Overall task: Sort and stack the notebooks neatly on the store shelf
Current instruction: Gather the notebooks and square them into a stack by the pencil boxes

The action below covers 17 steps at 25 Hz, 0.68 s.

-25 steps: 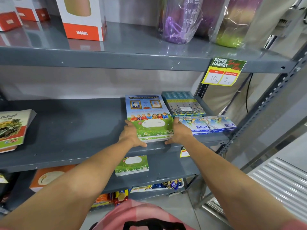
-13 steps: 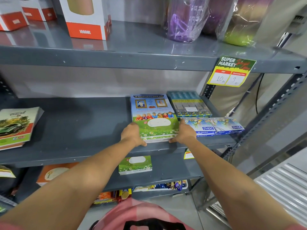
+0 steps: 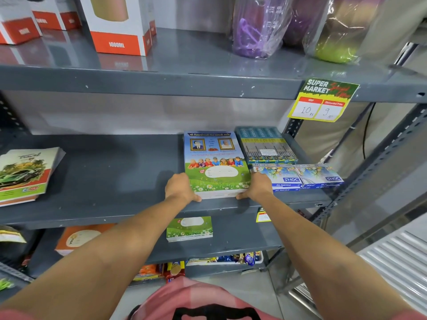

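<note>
Notebooks (image 3: 216, 167) are lying in a squared stack on the grey middle shelf (image 3: 111, 181), toward the 3 o'clock end of it, near the front lip. Top cover is showing a blue upper half with two framed portraits, a row of children across the middle, and a green meadow with daisies and a white label oval below. White page edges are showing along the stack's near side.

Left hand (image 3: 181, 188) is pressing flat against the stack's 9 o'clock edge, thumb lying along the front corner. Right hand (image 3: 258, 187) is mirroring it on the 3 o'clock edge, so each grip is clamped against a side of the stack. Both forearms are reaching straight forward from the 6 o'clock side.

Oil pastel boxes (image 3: 298, 179) are sitting just beside the stack at 3 o'clock, touching the right hand. Another notebook pile with a green car cover (image 3: 25, 174) is resting well apart at 9 o'clock on the same shelf. One more meadow-cover notebook (image 3: 189, 228) is lying on the shelf below.
</note>
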Tool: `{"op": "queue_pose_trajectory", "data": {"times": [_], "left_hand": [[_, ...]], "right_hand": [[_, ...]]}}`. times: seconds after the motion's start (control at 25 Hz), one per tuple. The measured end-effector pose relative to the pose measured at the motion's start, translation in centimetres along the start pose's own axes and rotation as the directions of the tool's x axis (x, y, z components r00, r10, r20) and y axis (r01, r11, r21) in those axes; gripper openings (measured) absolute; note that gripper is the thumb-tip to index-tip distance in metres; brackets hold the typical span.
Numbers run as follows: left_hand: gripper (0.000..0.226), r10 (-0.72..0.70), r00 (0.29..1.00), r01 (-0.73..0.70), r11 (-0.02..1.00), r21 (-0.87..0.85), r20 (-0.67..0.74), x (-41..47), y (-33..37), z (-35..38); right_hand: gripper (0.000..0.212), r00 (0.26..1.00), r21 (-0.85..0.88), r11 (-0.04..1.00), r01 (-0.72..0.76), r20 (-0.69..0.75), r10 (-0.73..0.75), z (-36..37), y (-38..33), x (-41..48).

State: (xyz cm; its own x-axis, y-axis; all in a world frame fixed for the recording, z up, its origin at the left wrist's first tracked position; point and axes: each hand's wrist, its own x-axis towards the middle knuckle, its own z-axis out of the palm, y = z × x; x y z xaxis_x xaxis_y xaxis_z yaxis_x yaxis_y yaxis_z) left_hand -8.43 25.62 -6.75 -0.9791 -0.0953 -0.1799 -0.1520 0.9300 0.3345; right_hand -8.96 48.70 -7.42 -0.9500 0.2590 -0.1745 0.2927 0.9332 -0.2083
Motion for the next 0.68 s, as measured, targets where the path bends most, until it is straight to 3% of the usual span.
{"op": "queue_pose_trajectory", "data": {"times": [0.2,0.28,0.36,0.4,0.52,0.6,0.68], "left_hand": [[0.065,0.057,0.996,-0.055,0.998,-0.030,0.065,-0.3,-0.2,-0.5],[0.078,0.063,0.991,-0.057,0.997,-0.061,0.114,-0.4,-0.2,-0.5],[0.099,0.072,0.995,-0.073,0.997,0.009,0.069,-1.2,0.2,-0.5],[0.111,0.098,0.995,-0.099,0.990,0.103,0.015,-1.6,0.5,-0.3],[0.131,0.267,0.956,-0.211,0.915,0.345,-0.124,-2.3,1.2,0.6],[0.132,0.349,0.926,-0.274,0.884,0.380,-0.144,-2.6,2.0,1.6],[0.132,0.414,0.896,-0.316,0.849,0.424,-0.162,-2.6,2.8,2.8]], "right_hand": [[0.073,0.994,-0.065,0.995,0.077,0.082,-0.072,-0.6,0.3,-0.4],[0.074,0.977,-0.101,0.985,0.140,0.175,-0.121,-1.5,0.7,-0.6],[0.057,0.960,-0.112,0.975,0.193,0.226,-0.164,-2.9,1.3,-0.8],[0.050,0.961,-0.091,0.977,0.193,0.221,-0.169,-3.7,1.6,-0.8],[0.065,0.969,0.003,0.987,0.161,0.189,-0.158,-5.7,2.2,-0.1],[0.074,0.974,0.045,0.981,0.191,0.115,-0.195,-6.2,2.4,1.0],[0.070,0.972,0.019,0.972,0.235,-0.013,-0.235,-6.3,2.4,2.9]]}}
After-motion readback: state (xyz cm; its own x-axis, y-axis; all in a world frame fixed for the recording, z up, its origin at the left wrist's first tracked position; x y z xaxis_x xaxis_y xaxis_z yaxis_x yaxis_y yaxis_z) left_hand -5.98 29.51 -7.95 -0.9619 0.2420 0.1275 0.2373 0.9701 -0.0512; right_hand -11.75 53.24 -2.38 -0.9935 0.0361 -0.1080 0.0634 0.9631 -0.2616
